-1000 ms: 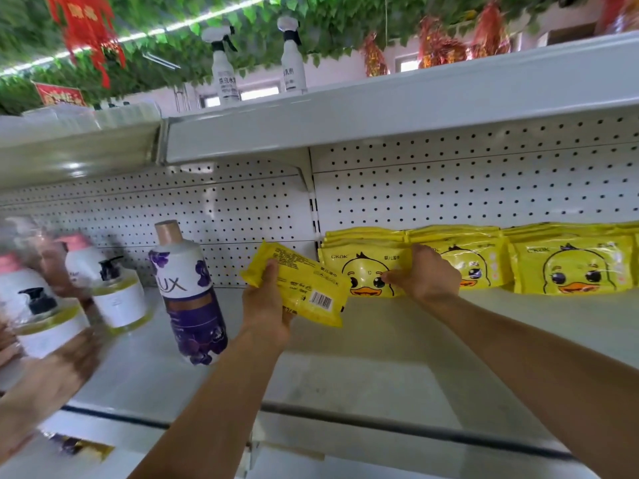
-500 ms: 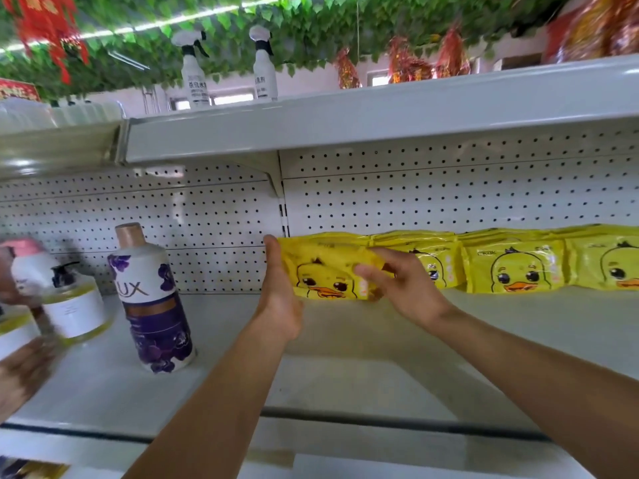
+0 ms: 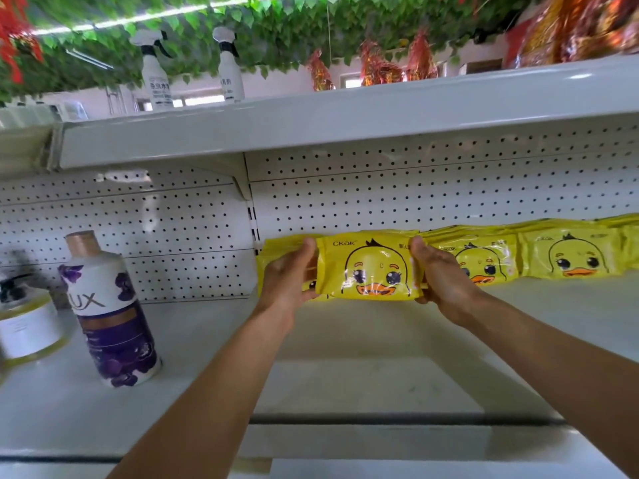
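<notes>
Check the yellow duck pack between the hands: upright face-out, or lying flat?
Upright, face-out: the duck pack shows its printed front, with the left hand and right hand gripping its ends.

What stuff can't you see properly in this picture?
Head view:
- Fingers of the right hand: hidden behind the duck wipes pack.
- Stacked packs behind it: covered by that pack and the left hand.
- Pump bottle: blurred, cut off by the left edge.
- Spray bottle labels: print too small to read.

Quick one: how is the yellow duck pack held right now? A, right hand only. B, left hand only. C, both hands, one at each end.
C: the left hand grips one end of the yellow duck pack and the right hand grips the other.
</notes>
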Motion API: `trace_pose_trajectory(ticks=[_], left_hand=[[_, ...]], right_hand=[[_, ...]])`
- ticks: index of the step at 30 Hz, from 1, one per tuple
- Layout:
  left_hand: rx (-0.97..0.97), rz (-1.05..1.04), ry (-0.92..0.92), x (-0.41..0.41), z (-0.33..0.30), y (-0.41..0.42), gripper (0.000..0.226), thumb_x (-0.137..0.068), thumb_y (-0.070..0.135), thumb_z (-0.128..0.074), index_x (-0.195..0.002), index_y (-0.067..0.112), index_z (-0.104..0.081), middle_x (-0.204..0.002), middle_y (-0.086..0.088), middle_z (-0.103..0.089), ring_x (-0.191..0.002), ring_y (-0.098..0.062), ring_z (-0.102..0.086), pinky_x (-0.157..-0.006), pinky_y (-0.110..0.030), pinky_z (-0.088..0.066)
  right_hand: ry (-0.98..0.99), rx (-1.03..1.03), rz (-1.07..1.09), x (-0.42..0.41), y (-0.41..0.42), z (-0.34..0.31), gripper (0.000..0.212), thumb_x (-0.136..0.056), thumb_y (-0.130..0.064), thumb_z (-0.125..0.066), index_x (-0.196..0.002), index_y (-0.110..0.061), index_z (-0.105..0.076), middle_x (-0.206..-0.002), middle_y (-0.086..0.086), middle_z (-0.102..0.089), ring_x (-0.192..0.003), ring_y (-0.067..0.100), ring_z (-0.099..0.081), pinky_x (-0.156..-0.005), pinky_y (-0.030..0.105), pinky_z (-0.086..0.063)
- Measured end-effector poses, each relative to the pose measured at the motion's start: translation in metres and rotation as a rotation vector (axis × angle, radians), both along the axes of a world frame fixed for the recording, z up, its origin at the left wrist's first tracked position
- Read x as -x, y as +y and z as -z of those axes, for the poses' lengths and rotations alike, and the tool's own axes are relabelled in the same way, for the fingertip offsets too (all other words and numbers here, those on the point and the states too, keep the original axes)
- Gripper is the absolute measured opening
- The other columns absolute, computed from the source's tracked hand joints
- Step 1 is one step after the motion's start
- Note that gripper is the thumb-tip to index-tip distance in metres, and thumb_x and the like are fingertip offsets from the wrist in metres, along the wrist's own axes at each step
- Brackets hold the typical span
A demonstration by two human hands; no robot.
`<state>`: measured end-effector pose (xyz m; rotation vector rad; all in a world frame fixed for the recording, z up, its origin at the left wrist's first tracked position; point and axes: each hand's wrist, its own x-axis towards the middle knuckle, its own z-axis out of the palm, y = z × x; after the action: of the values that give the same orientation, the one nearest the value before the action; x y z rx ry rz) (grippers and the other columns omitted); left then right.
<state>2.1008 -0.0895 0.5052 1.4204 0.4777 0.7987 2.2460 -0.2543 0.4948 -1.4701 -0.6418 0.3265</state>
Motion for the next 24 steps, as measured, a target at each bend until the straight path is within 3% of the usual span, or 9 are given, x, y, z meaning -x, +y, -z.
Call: trace_pose_trajectory(ticks=[3, 5, 7, 11, 14, 16, 19, 21, 24], left_hand=[[-0.105, -0.013, 0.012, -0.011, 0.006, -0.002, 0.013, -0.095, 0.025, -0.06, -0.088, 0.02, -0.07, -0.096, -0.008, -0.072, -0.092, -0.027, -0.068, -0.083, -0.046, -0.058], [-0.125, 0.011, 0.038, -0.015, 0.013, 0.0, 0.015, -0.097, 0.022, -0.058, -0.094, 0.014, -0.07, -0.107, -0.018, -0.071, -0.102, -0.035, -0.067, -0.09, -0.051, -0.055], [-0.155, 0.041, 0.059, -0.02, 0.02, 0.004, 0.018, -0.097, 0.022, -0.057, -0.099, 0.008, -0.07, -0.109, -0.022, -0.069, -0.102, -0.038, -0.066, -0.087, -0.048, -0.057], [-0.437, 0.143, 0.189, -0.025, 0.03, 0.011, 0.017, -0.095, 0.016, -0.06, -0.087, 0.004, -0.069, -0.078, -0.008, -0.066, -0.071, -0.013, -0.06, -0.063, -0.025, -0.053], [-0.719, 0.123, 0.241, -0.026, 0.038, 0.028, 0.022, -0.088, 0.02, -0.068, -0.067, 0.016, -0.063, -0.062, 0.008, -0.058, -0.058, -0.002, -0.048, -0.063, -0.026, -0.041], [-0.872, 0.045, 0.261, -0.027, 0.04, 0.035, 0.017, -0.081, 0.04, -0.069, -0.073, 0.026, -0.065, -0.076, 0.01, -0.063, -0.073, -0.005, -0.056, -0.074, -0.029, -0.046], [-1.183, -0.233, 0.347, -0.022, 0.039, 0.044, 0.041, -0.081, 0.046, -0.069, -0.116, 0.027, -0.063, -0.121, 0.004, -0.056, -0.116, -0.018, -0.047, -0.097, -0.038, -0.04], [-1.343, -0.266, 0.443, -0.02, 0.036, 0.053, 0.072, -0.079, 0.045, -0.072, -0.143, 0.028, -0.042, -0.147, 0.005, -0.038, -0.136, -0.021, -0.031, -0.112, -0.041, -0.027], [-1.507, -0.164, 0.706, -0.023, 0.035, 0.07, 0.1, -0.078, 0.049, -0.072, -0.154, 0.034, -0.009, -0.161, 0.007, -0.011, -0.149, -0.023, -0.006, -0.12, -0.048, -0.006]], right_hand=[[-0.022, 0.015, -0.023, -0.003, -0.007, 0.001, 0.049, -0.1, -0.046, -0.039, -0.065, -0.012, -0.046, -0.05, 0.003, -0.048, -0.044, 0.017, -0.043, -0.047, 0.027, -0.036], [-0.045, 0.026, -0.067, -0.01, -0.015, 0.004, 0.045, -0.098, -0.045, -0.043, -0.067, -0.013, -0.05, -0.054, 0.002, -0.051, -0.049, 0.018, -0.046, -0.049, 0.029, -0.037], [-0.055, 0.06, -0.058, -0.017, -0.021, 0.007, 0.039, -0.098, -0.04, -0.046, -0.07, -0.013, -0.053, -0.058, 0.001, -0.052, -0.058, 0.021, -0.049, -0.054, 0.031, -0.039], [-0.045, 0.116, 0.016, -0.029, -0.027, 0.014, 0.04, -0.096, -0.035, -0.053, -0.067, -0.008, -0.058, -0.066, 0.013, -0.056, -0.074, 0.028, -0.054, -0.067, 0.038, -0.049], [-0.063, 0.167, -0.083, -0.027, -0.031, 0.017, 0.016, -0.084, -0.018, -0.072, -0.098, -0.012, -0.067, -0.079, 0.011, -0.064, -0.073, 0.021, -0.059, -0.066, 0.032, -0.052], [-0.155, 0.233, -0.07, -0.026, -0.028, 0.021, 0.031, -0.073, -0.003, -0.08, -0.092, -0.019, -0.061, -0.067, 0.0, -0.06, -0.056, 0.006, -0.058, -0.053, 0.017, -0.046], [-0.248, 0.26, 0.05, -0.025, -0.019, 0.024, 0.041, -0.068, -0.004, -0.084, -0.094, -0.021, -0.058, -0.066, -0.004, -0.059, -0.054, 0.0, -0.058, -0.052, 0.013, -0.044], [-0.295, 0.281, 0.121, -0.028, -0.015, 0.024, 0.043, -0.066, -0.009, -0.085, -0.1, -0.016, -0.06, -0.07, -0.006, -0.06, -0.064, 0.008, -0.059, -0.056, 0.018, -0.043], [-0.339, 0.337, 0.218, -0.033, -0.007, 0.021, 0.052, -0.066, -0.013, -0.086, -0.11, -0.009, -0.058, -0.084, -0.002, -0.062, -0.077, 0.017, -0.057, -0.059, 0.023, -0.04]])
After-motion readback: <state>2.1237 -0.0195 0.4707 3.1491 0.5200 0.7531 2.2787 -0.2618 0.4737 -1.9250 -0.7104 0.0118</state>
